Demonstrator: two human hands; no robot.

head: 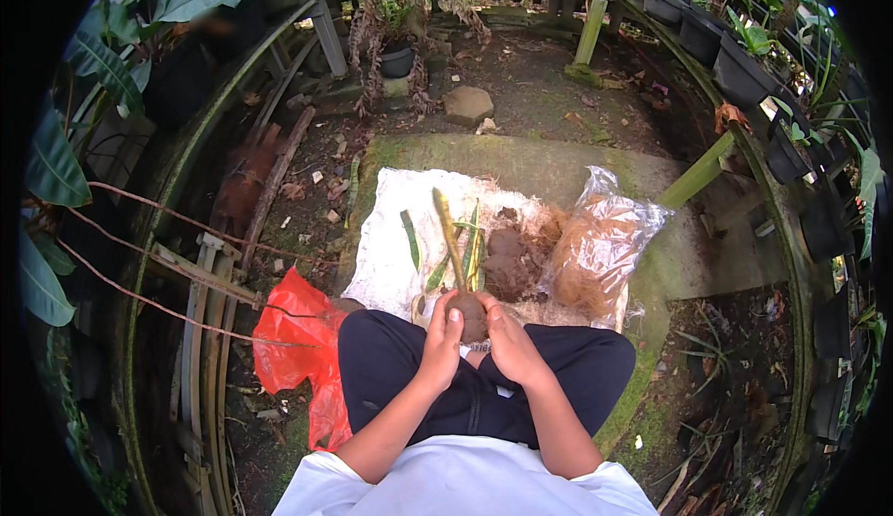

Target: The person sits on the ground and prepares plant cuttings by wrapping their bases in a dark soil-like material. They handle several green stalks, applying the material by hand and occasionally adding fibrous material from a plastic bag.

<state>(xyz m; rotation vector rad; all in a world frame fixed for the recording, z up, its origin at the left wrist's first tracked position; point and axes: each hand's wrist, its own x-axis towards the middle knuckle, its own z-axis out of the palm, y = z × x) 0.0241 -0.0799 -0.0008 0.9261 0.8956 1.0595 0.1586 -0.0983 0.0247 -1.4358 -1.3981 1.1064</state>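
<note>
Between my left hand (442,331) and my right hand (507,334) sits a ball of dark, moist soil (465,315), cupped from both sides above my lap. A long green-yellow leaf (447,230), like a snake plant's, rises upright from the top of the ball. Beyond it, more cut leaves (476,247) lie on a white woven sack (391,237). Lumps of the same dark soil (508,258) rest to their right. A clear plastic bag (593,258) full of brown coconut fibre lies at the sack's right side, with loose fibre (548,226) beside it.
A red plastic bag (293,341) lies by my left knee. Thin cords (188,268) stretch in from the left, near wooden slats (209,320). A stone (468,105) sits beyond the concrete slab (432,149). Benches with potted plants (743,73) curve around both sides.
</note>
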